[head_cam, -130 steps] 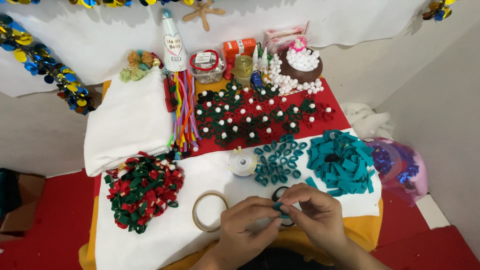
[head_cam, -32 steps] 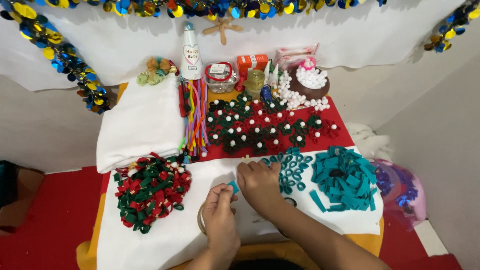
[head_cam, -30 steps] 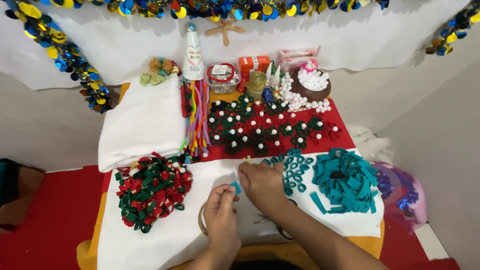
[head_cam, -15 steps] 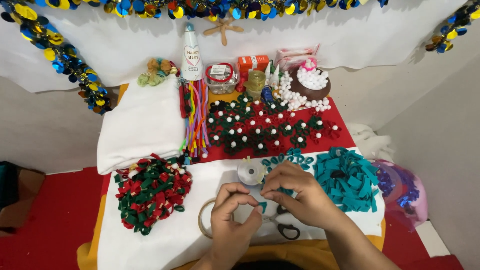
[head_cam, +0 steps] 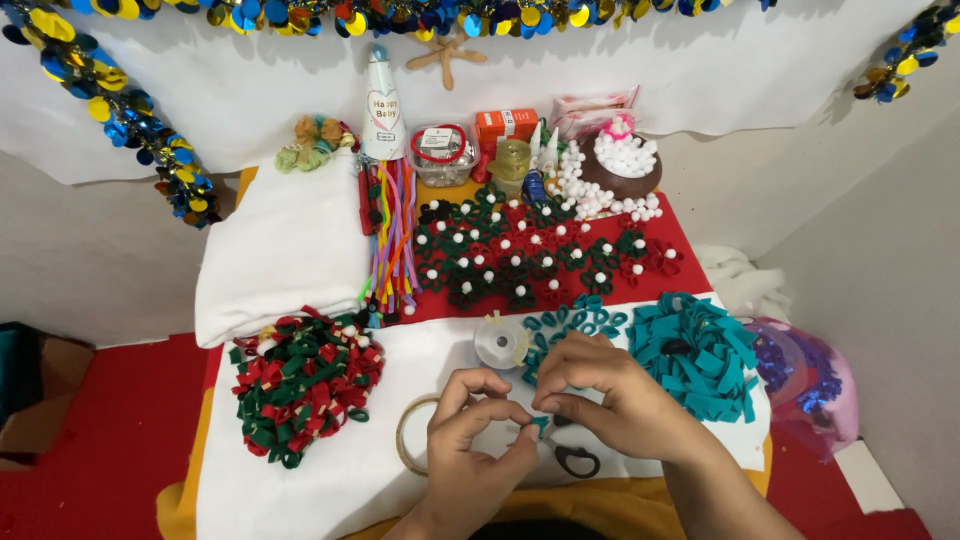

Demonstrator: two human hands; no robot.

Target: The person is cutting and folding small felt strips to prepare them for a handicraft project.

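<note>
Our hands are back together now: left hand [head_cam: 470, 440] and right hand [head_cam: 600, 395] both pinching a little teal strip [head_cam: 541, 424] closed, tape roll [head_cam: 499, 342] left behind.

A second ago the right hand [head_cam: 610, 400] reaches out over the small teal loops [head_cam: 575, 325] in the middle of the bench, with the left hand [head_cam: 470, 440] waiting just beside it. Now the right hand is drawn back to the near edge and meets the left, fingertips of both pinched together on a small teal piece [head_cam: 540, 424]. The clear tape spool [head_cam: 499, 342], covered by the reaching hand then, shows again just beyond them.
</note>
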